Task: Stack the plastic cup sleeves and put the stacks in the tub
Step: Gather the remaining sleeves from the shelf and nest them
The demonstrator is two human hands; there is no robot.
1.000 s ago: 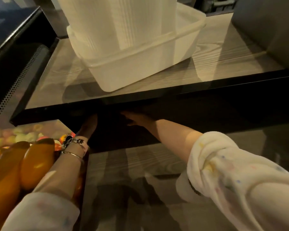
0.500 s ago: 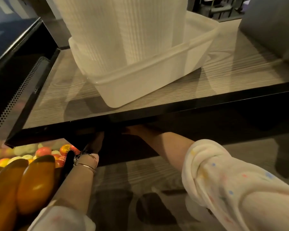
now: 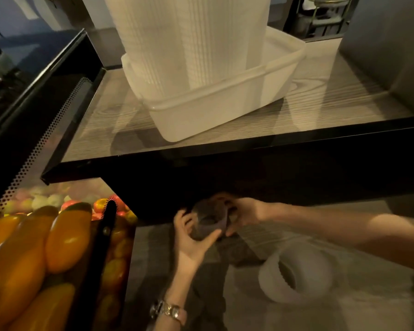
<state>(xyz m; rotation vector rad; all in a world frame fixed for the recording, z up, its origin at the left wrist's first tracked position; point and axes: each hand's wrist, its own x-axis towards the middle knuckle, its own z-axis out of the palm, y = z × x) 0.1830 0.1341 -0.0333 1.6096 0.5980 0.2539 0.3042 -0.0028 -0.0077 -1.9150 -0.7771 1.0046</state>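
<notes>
Both hands now out from under shelf w/ a cup sleeve (image 3: pixel 209 219): left hand (image 3: pixel 191 237) cups it, right hand (image 3: pixel 243 215) pinches rim

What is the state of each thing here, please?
tub: upright on upper shelf, holds tall cup stacks
cup sleeve: held by both hands
left hand: grips the sleeve
right hand: grips the sleeve
second sleeve: lying on its side on the lower shelf
</notes>
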